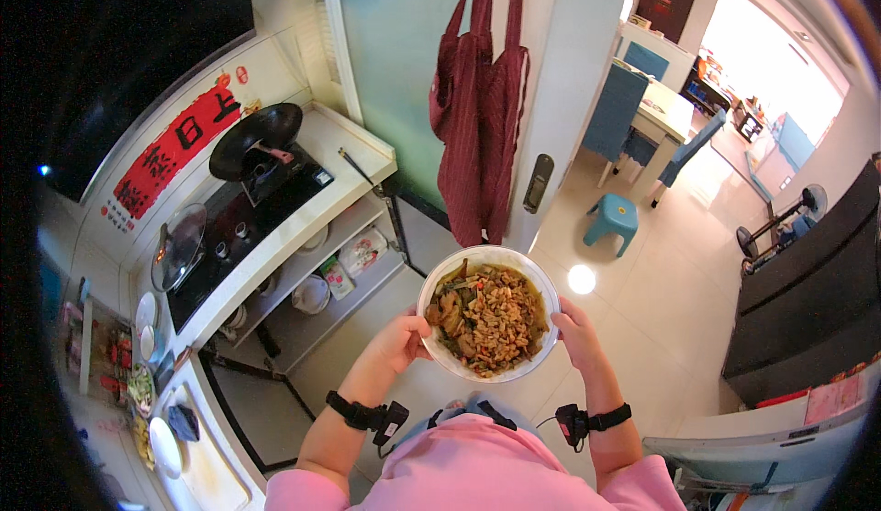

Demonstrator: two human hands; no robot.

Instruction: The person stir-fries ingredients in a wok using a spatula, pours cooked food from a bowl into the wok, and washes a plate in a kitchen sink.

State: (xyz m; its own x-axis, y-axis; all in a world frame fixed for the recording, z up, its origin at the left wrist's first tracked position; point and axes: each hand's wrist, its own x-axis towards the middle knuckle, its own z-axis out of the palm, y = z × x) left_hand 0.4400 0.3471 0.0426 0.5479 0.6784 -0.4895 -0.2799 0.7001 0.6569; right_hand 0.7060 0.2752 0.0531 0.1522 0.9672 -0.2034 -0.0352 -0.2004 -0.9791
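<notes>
A round white bowl of cooked food is held level in front of me, with chopped meat, larger brown pieces and greens in a yellowish sauce. On its left side my left hand grips the rim, thumb on top. Opposite it, my right hand grips the right rim, thumb on top. The undersides of the fingers are hidden below the bowl. Both forearms wear black straps with small devices.
A black wok and a glass lid stand at the stove on the left. Cabinet doors stand open below the counter. Dark red aprons hang ahead beside the doorway. Beyond stand a blue stool, a dining table and chairs.
</notes>
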